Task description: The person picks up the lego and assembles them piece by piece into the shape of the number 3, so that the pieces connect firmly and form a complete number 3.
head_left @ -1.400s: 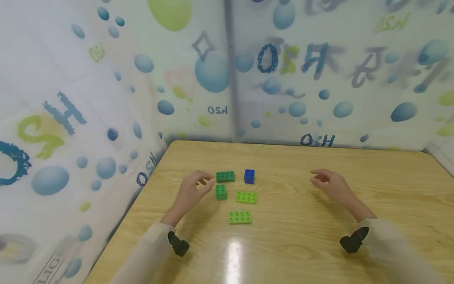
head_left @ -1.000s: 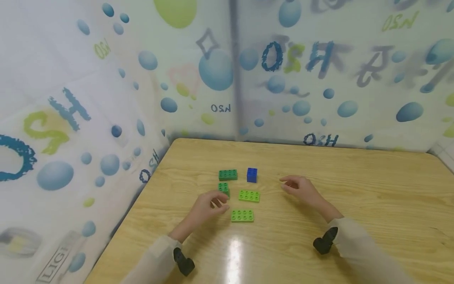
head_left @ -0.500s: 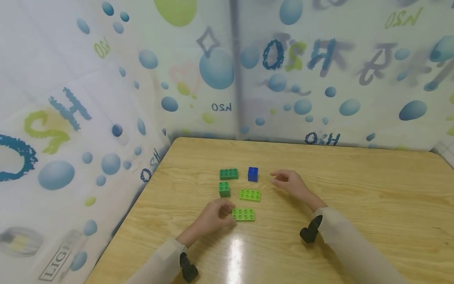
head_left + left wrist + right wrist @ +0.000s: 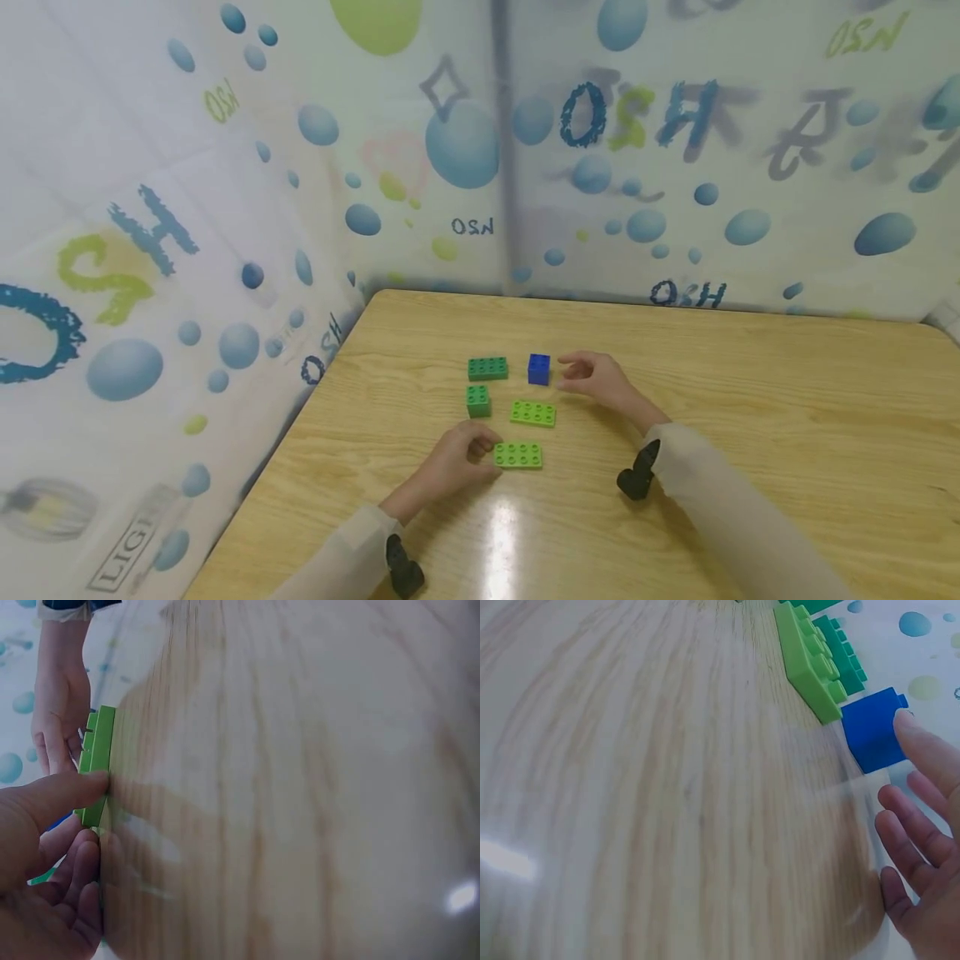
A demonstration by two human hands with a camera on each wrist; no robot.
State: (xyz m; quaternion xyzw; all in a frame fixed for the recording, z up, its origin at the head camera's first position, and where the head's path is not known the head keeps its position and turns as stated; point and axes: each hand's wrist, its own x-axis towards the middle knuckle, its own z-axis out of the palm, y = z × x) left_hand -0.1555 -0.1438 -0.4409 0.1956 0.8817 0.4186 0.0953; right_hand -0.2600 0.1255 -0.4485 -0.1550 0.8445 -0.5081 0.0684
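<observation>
My left hand point(image 4: 453, 462) pinches the left end of the nearer lime green building brick point(image 4: 517, 455), which lies flat on the table. In the left wrist view, the thumb overlaps the face of that lime green brick point(image 4: 103, 742). To the right of a small blue brick point(image 4: 538, 369) is my right hand point(image 4: 600, 381), thumb and fingers spread apart with nothing between them. The right wrist view has the thumb tip in front of the edge of the blue brick point(image 4: 874, 730); contact cannot be told.
A second lime green brick point(image 4: 533, 413) lies just beyond the nearer one. Farther left are a dark green brick point(image 4: 487, 368) and a smaller green brick point(image 4: 477, 402). The wooden table point(image 4: 750, 400) meets a patterned wall covering point(image 4: 420, 217) at its back and left.
My left hand has come down from beside the green bricks to the nearer lime green brick. The right hand has moved left, up to the blue brick. No brick has visibly shifted.
</observation>
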